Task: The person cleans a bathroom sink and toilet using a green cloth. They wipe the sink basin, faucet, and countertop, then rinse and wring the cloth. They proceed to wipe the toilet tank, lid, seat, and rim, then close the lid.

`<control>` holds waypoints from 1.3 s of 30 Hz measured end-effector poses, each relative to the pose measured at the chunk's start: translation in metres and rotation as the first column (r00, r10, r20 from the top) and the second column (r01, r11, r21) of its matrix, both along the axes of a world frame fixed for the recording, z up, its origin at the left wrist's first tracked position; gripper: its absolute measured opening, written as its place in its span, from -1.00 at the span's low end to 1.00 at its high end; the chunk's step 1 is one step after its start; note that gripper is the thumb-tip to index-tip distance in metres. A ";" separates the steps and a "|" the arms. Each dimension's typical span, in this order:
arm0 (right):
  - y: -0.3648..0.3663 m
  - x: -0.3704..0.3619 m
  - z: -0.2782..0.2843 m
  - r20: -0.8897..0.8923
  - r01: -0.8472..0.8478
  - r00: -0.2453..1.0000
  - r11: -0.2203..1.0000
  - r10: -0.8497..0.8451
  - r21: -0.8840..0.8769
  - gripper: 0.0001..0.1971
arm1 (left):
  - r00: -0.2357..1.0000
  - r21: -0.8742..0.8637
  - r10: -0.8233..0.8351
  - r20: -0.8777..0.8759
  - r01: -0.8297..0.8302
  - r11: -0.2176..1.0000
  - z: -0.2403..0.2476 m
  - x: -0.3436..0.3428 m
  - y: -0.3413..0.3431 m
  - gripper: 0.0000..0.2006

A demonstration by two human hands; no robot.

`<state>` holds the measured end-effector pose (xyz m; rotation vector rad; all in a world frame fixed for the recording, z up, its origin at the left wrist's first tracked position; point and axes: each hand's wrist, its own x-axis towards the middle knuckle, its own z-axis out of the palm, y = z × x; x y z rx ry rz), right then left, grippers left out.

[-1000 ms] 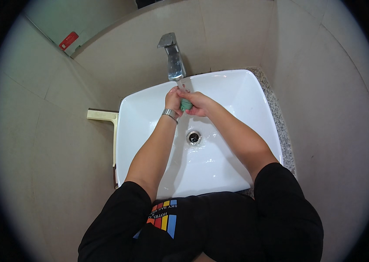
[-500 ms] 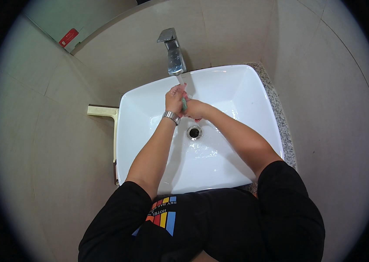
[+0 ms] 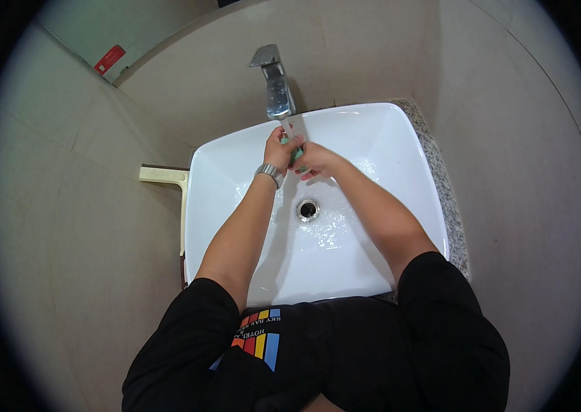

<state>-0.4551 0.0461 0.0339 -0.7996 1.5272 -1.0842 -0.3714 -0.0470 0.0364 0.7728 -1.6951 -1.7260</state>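
Under the spout of a chrome faucet [image 3: 278, 96], water runs down onto my two hands inside a white sink [image 3: 373, 134]. My left hand [image 3: 277, 150], with a metal-banded watch at the wrist, has its fingers curled round a small green thing [image 3: 297, 155]. From the other side my right hand [image 3: 316, 160] grips the same thing, its fingers bent and partly hidden below. Green shows in patches between the two hands; its full shape is covered, and I cannot tell its kind. Both hands are above and beyond the round drain [image 3: 308, 210].
A speckled stone counter edge [image 3: 448, 185] runs along the sink's right side. Left of the sink projects a cream-coloured bar [image 3: 161, 175] with a bend. Beige tiled wall surrounds it, and a glossy panel with a red label [image 3: 110, 60] is at upper left.
Both hands have shifted slightly away from me, toward the faucet. My right hand has turned and moved up and right, and more of the green thing shows between them.
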 end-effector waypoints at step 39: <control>0.020 0.074 0.004 -0.863 -0.111 0.468 0.957 -0.189 -0.269 -0.89 | 0.861 0.498 0.490 -0.139 -0.367 0.786 0.039 0.055 0.045 -0.81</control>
